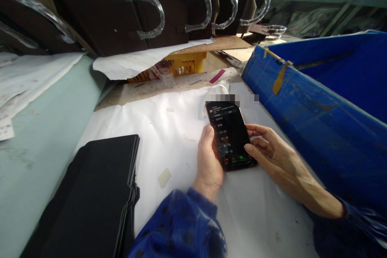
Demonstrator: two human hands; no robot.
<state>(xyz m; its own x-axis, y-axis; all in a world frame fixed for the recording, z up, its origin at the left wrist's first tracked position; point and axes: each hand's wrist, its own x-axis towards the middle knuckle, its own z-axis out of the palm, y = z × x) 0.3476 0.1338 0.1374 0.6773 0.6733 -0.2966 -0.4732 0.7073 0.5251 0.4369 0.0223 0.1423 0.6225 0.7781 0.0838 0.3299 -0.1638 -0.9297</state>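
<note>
Scuffed blue plastic bin right, taped rim. White cloth covers table. Flat black sheet stack near left. Glossy dark phone centre: left hand wrapped round its edge, right hand fingers loosely curled, thumb on screen.

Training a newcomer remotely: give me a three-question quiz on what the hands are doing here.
1. True or false: the left hand grips the phone.
2. What touches the screen: A) right hand thumb, B) a pen, C) nothing?
3. What lies left of the hands on the white sheet?
Key: 1 true; 2 A; 3 a stack of black panels.
</note>
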